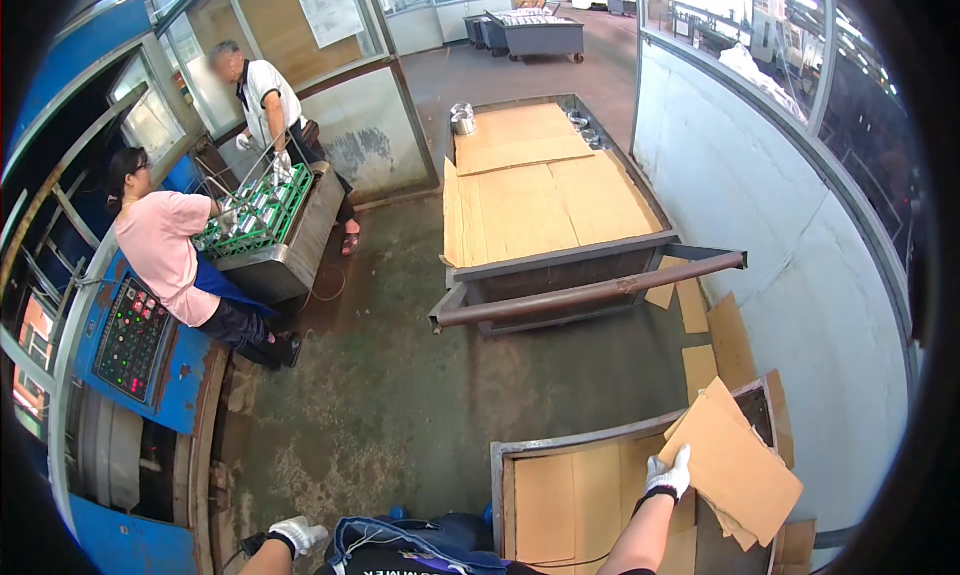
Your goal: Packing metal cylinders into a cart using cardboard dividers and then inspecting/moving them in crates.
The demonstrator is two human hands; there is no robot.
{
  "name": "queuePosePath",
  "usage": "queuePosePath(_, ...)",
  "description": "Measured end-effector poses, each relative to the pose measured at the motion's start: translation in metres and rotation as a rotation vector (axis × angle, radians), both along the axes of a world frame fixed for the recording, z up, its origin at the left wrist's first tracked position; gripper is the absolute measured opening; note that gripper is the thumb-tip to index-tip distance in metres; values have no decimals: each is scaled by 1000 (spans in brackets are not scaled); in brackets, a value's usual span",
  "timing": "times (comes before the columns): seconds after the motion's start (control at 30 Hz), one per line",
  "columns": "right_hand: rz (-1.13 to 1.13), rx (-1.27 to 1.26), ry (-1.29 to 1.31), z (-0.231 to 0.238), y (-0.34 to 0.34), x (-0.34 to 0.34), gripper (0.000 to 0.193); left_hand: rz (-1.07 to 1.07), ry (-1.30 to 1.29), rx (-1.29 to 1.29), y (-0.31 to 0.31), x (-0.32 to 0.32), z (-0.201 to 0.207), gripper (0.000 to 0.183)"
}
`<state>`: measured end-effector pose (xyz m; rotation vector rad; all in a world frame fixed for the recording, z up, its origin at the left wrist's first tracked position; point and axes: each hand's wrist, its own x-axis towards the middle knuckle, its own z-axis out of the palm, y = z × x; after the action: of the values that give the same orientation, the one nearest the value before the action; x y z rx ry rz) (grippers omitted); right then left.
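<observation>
My right hand (672, 472), in a white glove, grips the left edge of a small stack of brown cardboard sheets (740, 462). The sheets fan out slightly and lie tilted over the right side of a metal-framed bin (508, 445). More cardboard (570, 505) lines the inside of that bin. My left hand (299, 534), also gloved in white, is low and to the left, away from the bin. It holds nothing, and its fingers point to the right, loosely extended.
A large grey cart (560, 265) with a brown handlebar (600, 295) stands ahead, covered with cardboard (550, 195); a metal ring part sits on top. Loose cardboard leans by the right wall (800, 225). Two co-workers handle a green rack (262, 215) beside a blue machine (130, 345).
</observation>
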<state>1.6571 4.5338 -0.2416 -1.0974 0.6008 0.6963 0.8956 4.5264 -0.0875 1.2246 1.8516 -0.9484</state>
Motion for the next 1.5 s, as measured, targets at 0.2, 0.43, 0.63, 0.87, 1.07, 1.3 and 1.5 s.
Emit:
queuePosePath(0.2, -108, 78, -273, 22, -39, -26, 57, 48, 70, 24, 32, 11, -3, 68)
queuePosePath(0.43, -287, 34, -607, 134, -68, -65, 59, 82, -3, -54, 73, 47, 29, 56)
queuePosePath(0.63, -344, 19, -794, 221, -60, -96, 54, -62, -101, -35, 103, -15, -41, 62)
queuePosePath(0.87, -267, 426, -854, 299, 29, -190, 43, 4, -231, 60, 181, -63, -80, 63)
queuePosePath(1.07, -209, 422, -1026, 331, 146, -281, 41, 81, -320, 198, 268, -104, -42, 74)
queuePosePath(1.3, 20, 104, -1011, 342, 298, -384, 34, 252, -480, 458, 373, -126, 5, 73)
queuePosePath(1.5, 273, 60, -1055, 335, 412, -417, 42, 242, -705, 465, 479, -83, -4, 75)
